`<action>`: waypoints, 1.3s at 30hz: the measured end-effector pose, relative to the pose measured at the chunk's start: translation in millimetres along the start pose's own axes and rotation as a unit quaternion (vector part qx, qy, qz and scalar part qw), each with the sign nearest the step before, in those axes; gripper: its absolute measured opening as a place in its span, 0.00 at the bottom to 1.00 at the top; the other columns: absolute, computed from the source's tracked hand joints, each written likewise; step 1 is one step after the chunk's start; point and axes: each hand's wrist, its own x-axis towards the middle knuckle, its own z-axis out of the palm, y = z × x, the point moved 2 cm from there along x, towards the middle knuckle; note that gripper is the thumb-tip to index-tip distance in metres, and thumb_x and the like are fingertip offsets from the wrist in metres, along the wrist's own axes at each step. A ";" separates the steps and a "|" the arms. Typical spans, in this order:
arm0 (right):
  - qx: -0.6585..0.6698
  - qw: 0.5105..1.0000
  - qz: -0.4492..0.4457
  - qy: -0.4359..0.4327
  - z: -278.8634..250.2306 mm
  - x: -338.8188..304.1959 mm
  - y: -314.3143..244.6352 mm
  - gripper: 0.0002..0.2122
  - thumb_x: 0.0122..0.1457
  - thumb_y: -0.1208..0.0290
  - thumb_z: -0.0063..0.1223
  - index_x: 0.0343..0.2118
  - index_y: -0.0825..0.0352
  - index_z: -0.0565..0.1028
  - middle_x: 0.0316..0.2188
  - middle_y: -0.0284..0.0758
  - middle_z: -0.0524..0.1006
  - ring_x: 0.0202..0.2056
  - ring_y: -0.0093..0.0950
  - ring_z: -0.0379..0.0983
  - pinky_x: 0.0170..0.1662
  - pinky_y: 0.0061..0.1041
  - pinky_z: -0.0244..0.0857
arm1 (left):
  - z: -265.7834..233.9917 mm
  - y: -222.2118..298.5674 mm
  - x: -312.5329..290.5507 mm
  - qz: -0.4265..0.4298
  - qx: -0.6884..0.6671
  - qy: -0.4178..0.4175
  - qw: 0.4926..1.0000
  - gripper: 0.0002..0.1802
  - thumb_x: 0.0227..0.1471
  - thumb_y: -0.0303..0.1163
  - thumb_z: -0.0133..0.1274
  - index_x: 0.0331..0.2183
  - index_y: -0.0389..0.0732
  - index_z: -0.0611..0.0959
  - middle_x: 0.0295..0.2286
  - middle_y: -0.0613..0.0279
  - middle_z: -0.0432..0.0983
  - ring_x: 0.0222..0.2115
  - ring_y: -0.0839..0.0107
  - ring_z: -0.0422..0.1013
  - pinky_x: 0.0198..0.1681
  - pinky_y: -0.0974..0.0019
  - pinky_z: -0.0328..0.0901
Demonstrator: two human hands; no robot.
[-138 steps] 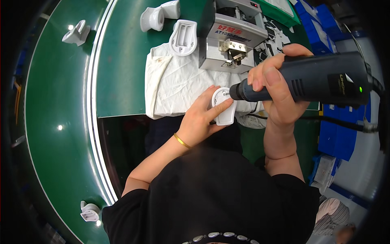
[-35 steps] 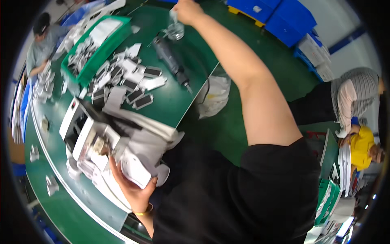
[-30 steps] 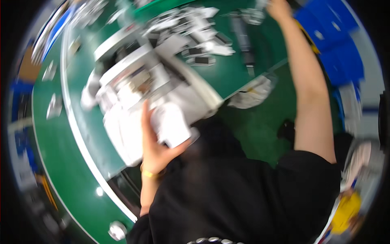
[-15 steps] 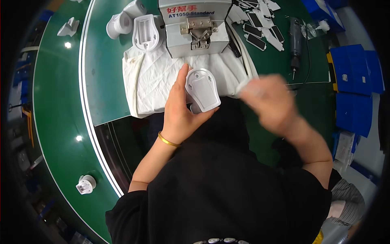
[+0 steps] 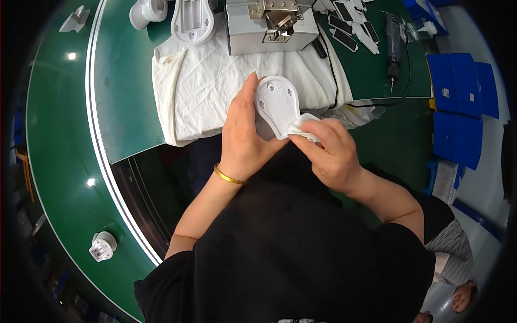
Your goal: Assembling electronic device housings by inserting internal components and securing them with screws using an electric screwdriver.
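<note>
My left hand (image 5: 240, 134) is wrapped round a white plastic housing (image 5: 278, 103), rounded at the top and narrower at the bottom. Its recessed face with a panel and small slots is turned up toward me. In my right hand (image 5: 336, 156), a small white cloth (image 5: 302, 126) is pinched between fingers and thumb. The cloth touches the housing's lower right edge. Both hands are above the near edge of the white fabric (image 5: 207, 91) on the table.
Beyond my hands stands a box-shaped machine (image 5: 253, 40) with a metal fixture. Left of it are similar white housings (image 5: 194, 32). An electric screwdriver (image 5: 393, 48) lies at right beside black-and-white flat parts (image 5: 344, 35). Blue bins (image 5: 458, 86) stand farther right. Another housing (image 5: 102, 246) sits on the green left surface.
My right hand has come leftward with the cloth and now presses it to the housing's lower edge. My left hand still holds the housing. The view has shifted, so the table sits higher.
</note>
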 end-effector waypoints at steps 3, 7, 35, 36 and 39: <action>-0.014 1.000 0.007 -0.014 -1.6 -7.0 -2.6 0.16 0.40 0.85 0.54 0.36 0.69 0.81 0.38 0.36 0.73 0.34 0.34 0.69 0.33 0.27 0.67 | 0.0 -2.7 -2.1 0.005 0.011 0.006 1.000 0.57 0.30 0.31 0.71 0.60 0.31 0.59 0.50 0.48 0.68 0.49 0.51 0.67 0.52 0.57 0.64; -0.036 0.999 0.020 0.003 4.9 1.7 -1.5 0.18 0.38 0.87 0.53 0.36 0.68 0.81 0.38 0.36 0.73 0.35 0.35 0.70 0.35 0.29 0.67 | 1.3 -2.7 0.2 0.010 0.000 0.005 1.000 0.55 0.30 0.31 0.71 0.58 0.30 0.60 0.50 0.47 0.68 0.49 0.50 0.67 0.52 0.57 0.64; 0.035 0.991 0.093 0.091 12.2 43.8 41.7 0.14 0.48 0.88 0.49 0.35 0.67 0.81 0.38 0.40 0.75 0.38 0.33 0.73 0.41 0.27 0.67 | -3.1 -5.0 -0.4 0.006 -0.042 0.010 0.999 0.63 0.32 0.29 0.71 0.63 0.34 0.49 0.50 0.46 0.70 0.49 0.49 0.69 0.51 0.57 0.66; 0.035 0.987 0.121 0.096 4.1 44.2 51.4 0.13 0.50 0.87 0.49 0.36 0.68 0.80 0.38 0.40 0.75 0.39 0.33 0.74 0.42 0.26 0.67 | -5.6 -5.2 -2.1 0.014 -0.037 0.017 0.999 0.63 0.32 0.29 0.71 0.63 0.34 0.49 0.50 0.46 0.70 0.49 0.49 0.69 0.51 0.57 0.66; -0.015 0.954 0.196 0.227 -32.8 34.3 112.4 0.15 0.56 0.80 0.53 0.47 0.68 0.74 0.40 0.39 0.75 0.41 0.34 0.74 0.46 0.25 0.66 | -10.5 -7.6 -6.2 0.033 -0.069 0.011 0.997 0.65 0.32 0.30 0.72 0.64 0.37 0.46 0.51 0.46 0.69 0.50 0.50 0.69 0.52 0.57 0.65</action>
